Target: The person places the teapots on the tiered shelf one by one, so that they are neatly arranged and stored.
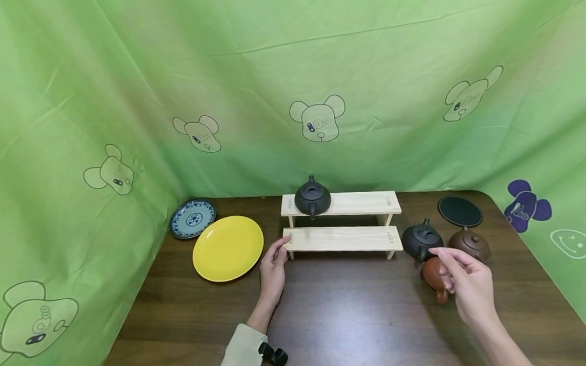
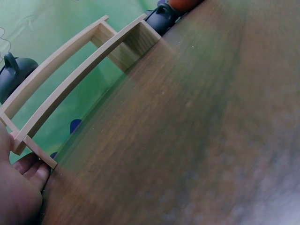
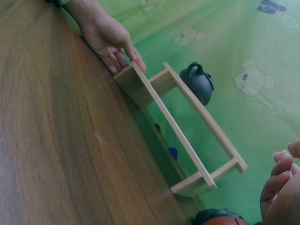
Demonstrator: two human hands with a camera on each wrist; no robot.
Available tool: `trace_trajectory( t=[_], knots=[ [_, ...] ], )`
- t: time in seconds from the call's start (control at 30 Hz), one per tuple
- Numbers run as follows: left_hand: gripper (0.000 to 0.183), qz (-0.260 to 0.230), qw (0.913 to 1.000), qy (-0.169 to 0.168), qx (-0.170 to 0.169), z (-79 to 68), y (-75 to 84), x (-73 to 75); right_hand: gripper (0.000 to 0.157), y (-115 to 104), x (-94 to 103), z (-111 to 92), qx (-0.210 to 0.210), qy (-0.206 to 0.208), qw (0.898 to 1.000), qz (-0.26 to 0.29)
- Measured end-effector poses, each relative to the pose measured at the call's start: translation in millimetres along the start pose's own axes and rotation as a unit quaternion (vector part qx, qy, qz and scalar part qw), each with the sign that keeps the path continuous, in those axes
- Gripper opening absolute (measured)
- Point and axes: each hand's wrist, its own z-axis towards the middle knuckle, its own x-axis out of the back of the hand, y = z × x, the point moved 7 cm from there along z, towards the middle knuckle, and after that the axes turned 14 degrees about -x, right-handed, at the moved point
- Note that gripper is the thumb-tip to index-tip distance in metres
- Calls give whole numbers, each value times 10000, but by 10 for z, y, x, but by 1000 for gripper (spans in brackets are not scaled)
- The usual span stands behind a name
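My left hand (image 1: 273, 275) holds the left end of the lower step of a two-step wooden stand (image 1: 343, 239); in the left wrist view its fingers wrap round the leg. A black teapot (image 1: 313, 198) sits on the upper step, toward the left. My right hand (image 1: 473, 290) hovers over the teapots at the right, fingers loosely bent, thumb and forefinger close together, nothing between them. Under and beside it stand a second black teapot (image 1: 421, 239), an orange-brown teapot (image 1: 432, 274) partly hidden by the fingers, and a dark brown teapot (image 1: 469, 243).
A yellow plate (image 1: 228, 249) and a blue patterned plate (image 1: 193, 219) lie left of the stand. Behind the right-hand teapots is a dark oval dish (image 1: 460, 211). A green printed curtain (image 1: 251, 87) closes off the back and sides of the wooden table (image 1: 341, 321).
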Motion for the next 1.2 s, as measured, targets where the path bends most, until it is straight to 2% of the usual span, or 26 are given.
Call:
trace_trajectory(
  t=[0.1,0.17,0.3,0.4,0.53,0.63,0.7,0.8,0.97,1.2],
  knots=[
    [28,26,10000,-49,-54,6,97,-17,21,-3,83,9,20,26,9999,154],
    [27,57,10000,-7,-73,10,93,-11,22,0,132,25,10,51,9996,283],
    [29,23,9992,-22,-406,23,97,1,24,10,211,62,-26,98,9984,551],
    [29,-24,9992,-54,-383,22,69,0,24,14,278,84,-41,160,9975,691],
    [27,27,9999,-36,-147,19,64,-9,24,19,371,108,-61,297,9964,789],
    [28,16,9998,-56,-203,18,89,-16,24,16,434,128,-36,391,9956,851],
    [29,-10,9992,-76,-383,20,117,-15,24,12,478,143,2,459,9949,899],
    [29,-93,9991,-83,-418,18,99,-16,22,5,568,150,50,633,9931,987],
    [26,-3,10000,-4,-29,13,-9,0,19,16,744,158,45,1102,9874,1134],
    [29,-69,9995,-66,-285,11,169,-25,18,28,988,187,-3,1536,9769,1488]
  ],
)
